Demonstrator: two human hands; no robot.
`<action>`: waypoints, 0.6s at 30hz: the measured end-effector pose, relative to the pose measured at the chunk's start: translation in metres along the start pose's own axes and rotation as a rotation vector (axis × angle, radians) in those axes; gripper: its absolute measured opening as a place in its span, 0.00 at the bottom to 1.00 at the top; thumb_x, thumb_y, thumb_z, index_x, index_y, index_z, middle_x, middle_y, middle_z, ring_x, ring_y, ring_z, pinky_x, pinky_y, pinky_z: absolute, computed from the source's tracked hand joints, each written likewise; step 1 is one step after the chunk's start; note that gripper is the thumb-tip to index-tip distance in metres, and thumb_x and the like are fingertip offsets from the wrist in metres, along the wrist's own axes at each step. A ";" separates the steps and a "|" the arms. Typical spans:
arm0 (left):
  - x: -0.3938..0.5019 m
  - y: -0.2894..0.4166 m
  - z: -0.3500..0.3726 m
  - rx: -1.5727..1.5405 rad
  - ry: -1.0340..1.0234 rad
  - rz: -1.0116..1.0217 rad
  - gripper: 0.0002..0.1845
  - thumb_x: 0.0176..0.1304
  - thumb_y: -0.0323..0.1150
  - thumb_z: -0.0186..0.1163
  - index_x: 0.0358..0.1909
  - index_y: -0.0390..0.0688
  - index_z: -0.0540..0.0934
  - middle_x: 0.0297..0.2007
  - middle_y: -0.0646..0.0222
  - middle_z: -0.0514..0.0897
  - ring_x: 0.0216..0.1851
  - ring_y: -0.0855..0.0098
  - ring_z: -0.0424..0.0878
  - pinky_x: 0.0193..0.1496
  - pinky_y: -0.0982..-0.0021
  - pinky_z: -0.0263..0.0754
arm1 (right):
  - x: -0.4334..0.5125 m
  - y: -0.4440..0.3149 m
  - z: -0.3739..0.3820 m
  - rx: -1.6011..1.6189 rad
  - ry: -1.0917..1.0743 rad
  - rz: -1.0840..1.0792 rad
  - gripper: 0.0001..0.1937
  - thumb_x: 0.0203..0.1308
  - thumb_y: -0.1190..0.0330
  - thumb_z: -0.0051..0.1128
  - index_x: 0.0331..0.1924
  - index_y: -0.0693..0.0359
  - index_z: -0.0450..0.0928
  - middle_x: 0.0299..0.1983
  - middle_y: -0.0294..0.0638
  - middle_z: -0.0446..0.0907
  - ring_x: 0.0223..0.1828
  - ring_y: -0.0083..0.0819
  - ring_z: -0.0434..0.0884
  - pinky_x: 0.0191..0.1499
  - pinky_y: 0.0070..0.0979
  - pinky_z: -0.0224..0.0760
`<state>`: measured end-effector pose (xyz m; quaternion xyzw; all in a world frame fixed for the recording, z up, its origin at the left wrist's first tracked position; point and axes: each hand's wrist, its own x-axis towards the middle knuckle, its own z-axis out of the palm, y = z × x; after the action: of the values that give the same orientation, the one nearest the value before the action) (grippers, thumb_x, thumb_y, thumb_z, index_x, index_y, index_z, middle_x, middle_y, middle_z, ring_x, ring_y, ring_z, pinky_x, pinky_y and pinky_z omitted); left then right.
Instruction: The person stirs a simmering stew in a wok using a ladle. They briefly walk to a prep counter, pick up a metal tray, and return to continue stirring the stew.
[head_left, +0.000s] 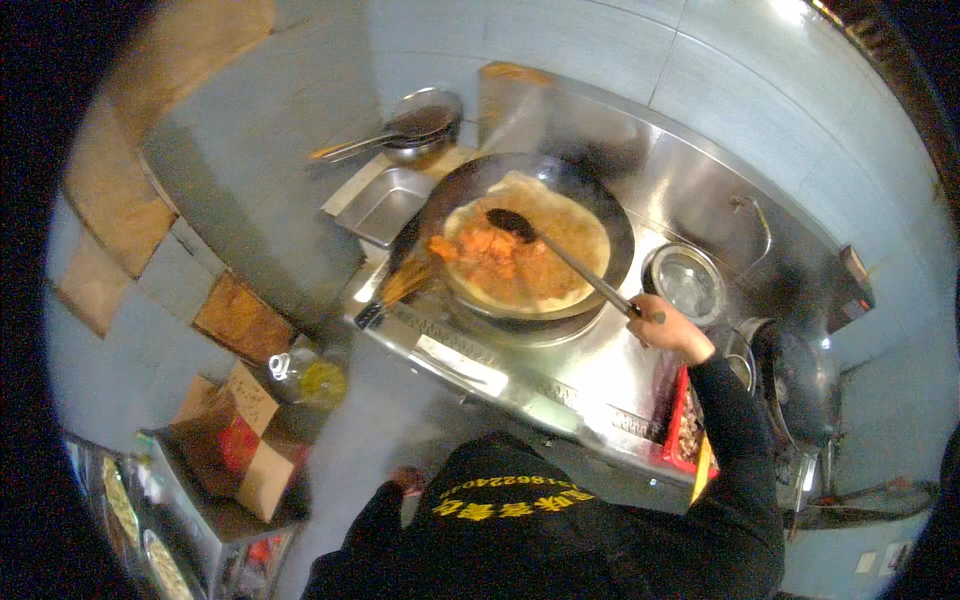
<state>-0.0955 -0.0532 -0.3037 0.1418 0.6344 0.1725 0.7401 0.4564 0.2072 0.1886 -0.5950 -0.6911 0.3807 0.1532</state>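
My right hand grips the handle of a long metal ladle, whose dark bowl rests over the food in a large black wok. The wok stands on a steel stove. In it lie a bubbling, yellowish-brown liquid and, towards the left, an orange-red heap. A bamboo wok brush lies against the wok's lower left side. My left hand hangs low beside my body, mostly hidden by the dark sleeve; its fingers are not clear.
An empty steel pan and a strainer over a pot stand left of the wok. A metal pot and a red basket are at the right. On the floor side stand an oil bottle and an open cardboard box.
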 end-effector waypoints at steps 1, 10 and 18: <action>0.002 0.007 0.002 -0.088 -0.024 -0.004 0.11 0.71 0.38 0.43 0.29 0.47 0.64 0.27 0.67 0.65 0.31 0.65 0.63 0.35 0.59 0.59 | -0.010 -0.001 -0.003 -0.157 0.057 -0.062 0.12 0.55 0.72 0.54 0.42 0.70 0.75 0.25 0.48 0.78 0.26 0.39 0.80 0.30 0.34 0.72; -0.007 0.027 0.010 -0.044 -0.029 -0.076 0.15 0.70 0.39 0.43 0.23 0.48 0.62 0.22 0.68 0.62 0.26 0.65 0.60 0.31 0.61 0.56 | -0.131 -0.059 -0.069 -0.657 0.065 0.061 0.22 0.53 0.73 0.56 0.55 0.64 0.76 0.39 0.60 0.81 0.43 0.56 0.81 0.46 0.40 0.74; -0.010 0.026 0.011 -0.009 -0.018 -0.086 0.19 0.69 0.37 0.42 0.18 0.50 0.56 0.17 0.68 0.57 0.23 0.66 0.56 0.27 0.61 0.53 | -0.086 0.012 0.013 -0.856 0.054 -0.090 0.26 0.50 0.71 0.54 0.58 0.61 0.74 0.34 0.58 0.81 0.33 0.54 0.82 0.37 0.44 0.76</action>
<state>-0.0878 -0.0341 -0.2824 0.1128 0.6325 0.1419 0.7531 0.4769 0.1222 0.1923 -0.5840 -0.8076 0.0371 -0.0731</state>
